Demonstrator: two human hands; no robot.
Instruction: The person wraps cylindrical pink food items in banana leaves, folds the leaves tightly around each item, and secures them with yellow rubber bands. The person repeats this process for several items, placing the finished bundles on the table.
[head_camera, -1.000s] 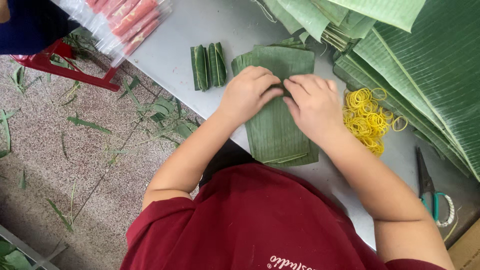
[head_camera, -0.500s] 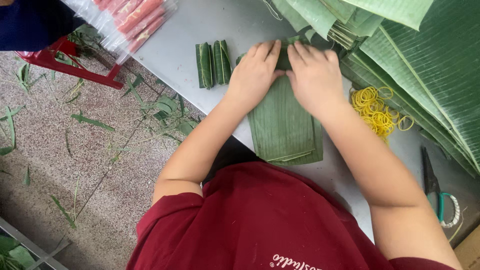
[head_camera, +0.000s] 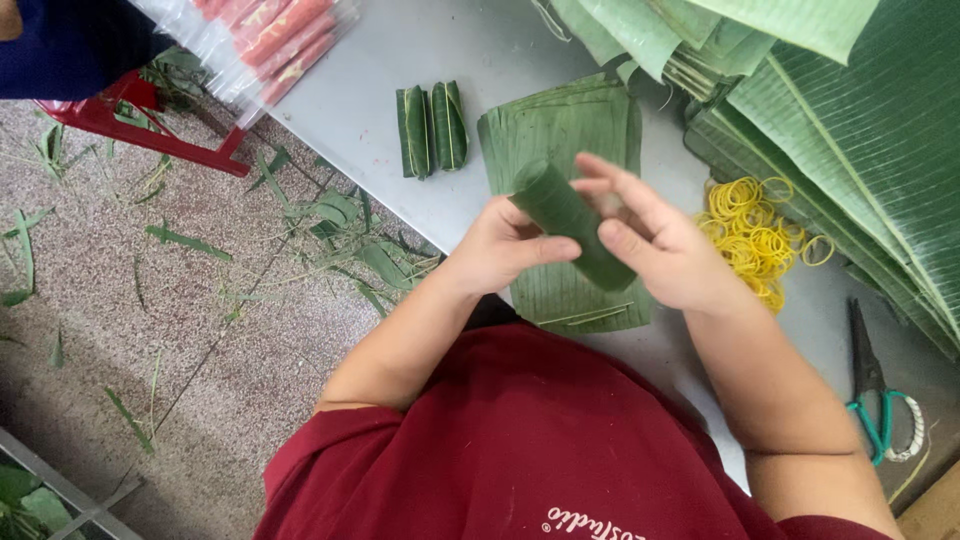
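A tight green roll of banana leaf is lifted above the grey table, held between both hands. My left hand grips its lower side with the thumb across it. My right hand holds the other side, fingers spread over the roll. Beneath them lies a flat stack of cut leaf sheets. Two finished leaf rolls lie side by side to the left of the stack.
A heap of yellow rubber bands lies right of the hands. Teal-handled scissors rest near the right edge. Large banana leaves pile at the back right. Bagged pink sticks overhang the table's far-left corner; leaf scraps litter the floor.
The hands were pressing and rolling a sheet on the stack, moving away from me; now the rolled leaf is lifted off the stack and held in both hands.
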